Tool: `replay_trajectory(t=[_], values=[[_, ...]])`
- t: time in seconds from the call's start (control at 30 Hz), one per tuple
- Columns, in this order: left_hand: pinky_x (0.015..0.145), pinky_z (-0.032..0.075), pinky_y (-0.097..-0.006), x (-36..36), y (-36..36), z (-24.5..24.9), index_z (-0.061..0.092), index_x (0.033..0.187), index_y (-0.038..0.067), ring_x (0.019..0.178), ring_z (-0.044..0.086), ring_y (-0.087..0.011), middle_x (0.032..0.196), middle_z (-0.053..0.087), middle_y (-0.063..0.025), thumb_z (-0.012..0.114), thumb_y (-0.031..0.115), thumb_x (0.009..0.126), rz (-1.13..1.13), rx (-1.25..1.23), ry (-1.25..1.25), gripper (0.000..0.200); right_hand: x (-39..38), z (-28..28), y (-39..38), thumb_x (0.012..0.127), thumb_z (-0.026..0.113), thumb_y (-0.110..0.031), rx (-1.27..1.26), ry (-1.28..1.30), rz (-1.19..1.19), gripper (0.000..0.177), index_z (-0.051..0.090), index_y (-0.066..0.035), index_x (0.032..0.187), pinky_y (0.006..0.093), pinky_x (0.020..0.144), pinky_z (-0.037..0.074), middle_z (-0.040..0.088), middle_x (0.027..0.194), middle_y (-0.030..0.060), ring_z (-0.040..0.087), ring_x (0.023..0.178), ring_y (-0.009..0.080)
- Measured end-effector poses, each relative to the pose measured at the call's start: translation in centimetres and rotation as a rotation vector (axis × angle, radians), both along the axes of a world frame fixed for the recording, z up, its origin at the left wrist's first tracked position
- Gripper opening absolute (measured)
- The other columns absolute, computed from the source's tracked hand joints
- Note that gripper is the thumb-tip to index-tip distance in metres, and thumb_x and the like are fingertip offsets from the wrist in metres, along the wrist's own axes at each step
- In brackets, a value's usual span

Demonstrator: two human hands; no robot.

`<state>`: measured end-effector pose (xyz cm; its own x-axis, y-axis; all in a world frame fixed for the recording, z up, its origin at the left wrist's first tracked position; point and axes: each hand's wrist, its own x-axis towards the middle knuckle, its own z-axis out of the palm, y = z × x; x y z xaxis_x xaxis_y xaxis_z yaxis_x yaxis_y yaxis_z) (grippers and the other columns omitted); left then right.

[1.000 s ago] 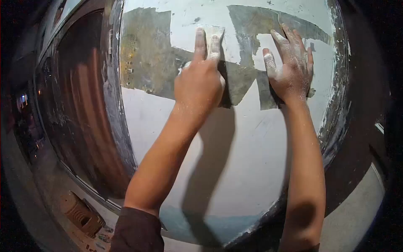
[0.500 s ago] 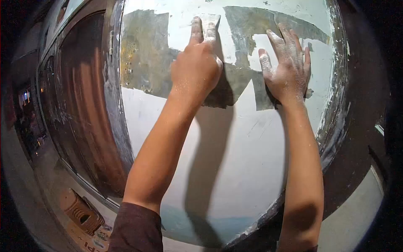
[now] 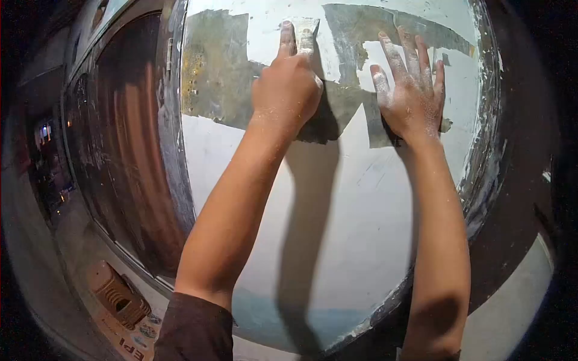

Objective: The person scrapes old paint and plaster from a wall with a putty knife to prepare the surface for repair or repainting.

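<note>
My left hand (image 3: 288,90) is closed around a scraper (image 3: 309,25), its handle hidden in my grip. Two fingers lie stretched along the blade, which rests on the wall panel (image 3: 241,162). White dust covers the fingertips. Around the blade a white patch remains between bare grey-brown areas (image 3: 220,66) where the covering is off. My right hand (image 3: 415,90), also dusty, presses flat on the panel with fingers spread, beside a smaller white patch (image 3: 368,75). Below both hands the panel is smooth white, with a pale blue tint (image 3: 265,313) near the bottom.
A dark wooden door (image 3: 129,138) with a brown curtain stands at the left. Stacked brown plastic stools (image 3: 117,295) are on the floor at lower left, near printed sheeting (image 3: 129,343). A rough, paint-flecked frame (image 3: 490,120) edges the panel at right.
The view has shifted slightly, moving the scene a little up and right. My right hand's fingers are spread wider. My left hand keeps the scraper at about the same spot on the panel.
</note>
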<state>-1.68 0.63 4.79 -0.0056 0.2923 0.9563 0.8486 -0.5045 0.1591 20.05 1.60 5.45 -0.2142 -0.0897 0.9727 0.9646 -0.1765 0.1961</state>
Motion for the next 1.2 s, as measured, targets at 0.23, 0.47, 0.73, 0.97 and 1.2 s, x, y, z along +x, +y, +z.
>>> replay_trajectory(t=[0.23,0.47,0.73,0.97,1.2], values=[[0.091,0.059,-0.0493,-0.3,-0.2,-7.3,0.061,0.146,0.017,0.112,0.069,-0.0453,0.168,0.034,-0.0152,0.056,0.004,0.079,-0.031,-0.011,-0.018,0.068,-0.1,-0.9,0.0,0.105,0.047,-0.052,0.018,-0.002,0.007,0.056,0.044,-0.036,0.158,0.0572,0.128,0.012,0.030,0.171,-0.0048,0.021,0.160,0.0204],[0.096,0.055,-0.0539,0.0,-0.1,0.7,0.064,0.141,0.015,0.110,0.067,-0.0482,0.161,0.043,-0.0207,0.056,0.009,0.083,0.040,-0.160,0.025,0.059,0.0,-1.0,0.0,0.103,0.049,-0.052,0.016,-0.002,0.032,0.056,0.044,-0.038,0.158,0.0566,0.128,0.012,0.032,0.171,-0.0043,0.024,0.159,0.0206],[0.096,0.056,-0.0500,1.2,-0.1,-5.4,0.069,0.132,0.008,0.113,0.068,-0.0451,0.165,0.037,-0.0191,0.058,0.007,0.078,-0.056,0.062,-0.069,0.055,0.0,-0.9,0.0,0.102,0.052,-0.052,0.017,-0.003,0.050,0.057,0.047,-0.037,0.156,0.0570,0.128,0.011,0.035,0.170,-0.0032,0.025,0.158,0.0208],[0.092,0.056,-0.0544,1.6,0.2,1.4,0.075,0.107,0.002,0.103,0.069,-0.0475,0.117,0.068,-0.0269,0.059,0.010,0.085,-0.027,-0.041,-0.109,0.028,0.4,-1.0,-0.1,0.102,0.052,-0.051,0.017,-0.016,0.075,0.058,0.047,-0.035,0.157,0.0568,0.128,0.012,0.033,0.170,-0.0027,0.024,0.159,0.0219],[0.094,0.056,-0.0523,2.5,-0.8,-3.6,0.072,0.127,0.007,0.113,0.068,-0.0451,0.167,0.034,-0.0209,0.062,0.009,0.081,-0.025,-0.019,-0.096,0.047,-0.2,-1.1,-0.1,0.100,0.054,-0.050,0.029,0.020,0.078,0.057,0.048,-0.036,0.155,0.0558,0.128,0.012,0.037,0.168,-0.0025,0.027,0.158,0.0211]])
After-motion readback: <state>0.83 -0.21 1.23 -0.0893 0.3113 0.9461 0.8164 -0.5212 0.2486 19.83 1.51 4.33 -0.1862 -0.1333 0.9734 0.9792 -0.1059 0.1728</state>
